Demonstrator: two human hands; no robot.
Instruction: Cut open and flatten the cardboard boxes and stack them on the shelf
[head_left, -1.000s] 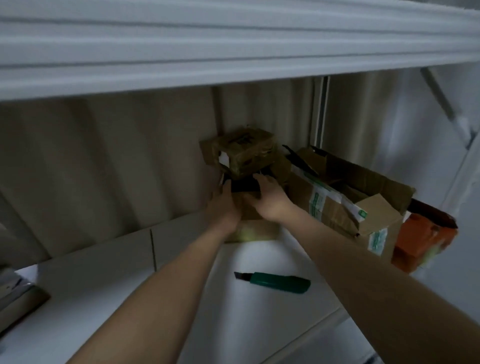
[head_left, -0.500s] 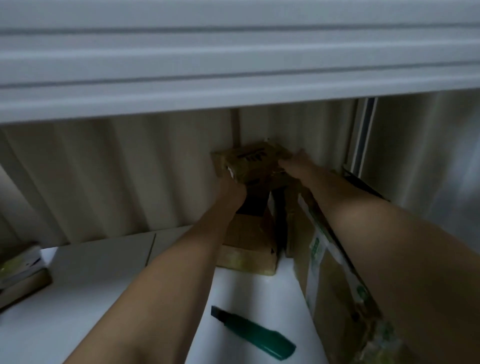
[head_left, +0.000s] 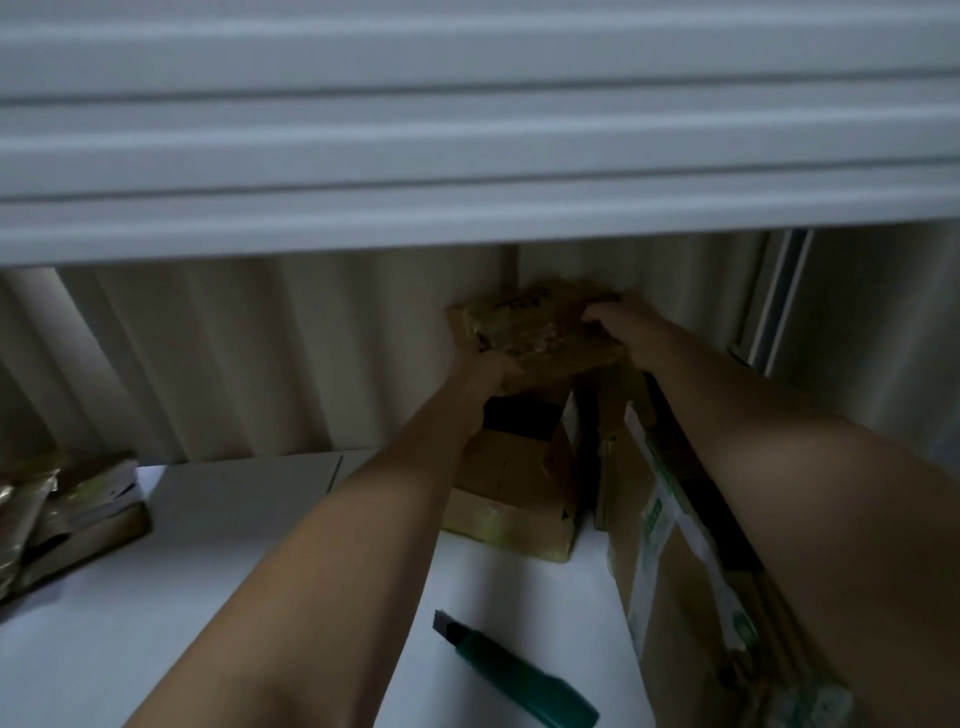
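Both yr hands, left (head_left: 480, 371) & right (head_left: 615, 325), grip top box (head_left: 535, 325) at shelf (head_left: 249, 545) back edge, prob. lifting it clear for cutting; knife (head_left: 519, 675) idle near front.

Your two forearms bare, no sleeves in view. Your left hand (head_left: 480, 371) and right hand (head_left: 621, 325) bare too: no gloves. Dim light, fingers partly hidden; finer detail unclear.

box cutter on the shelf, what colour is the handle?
Dark green plastic handle on the utility knife, lying on the white shelf. Head view, the only one, shows it clearly.
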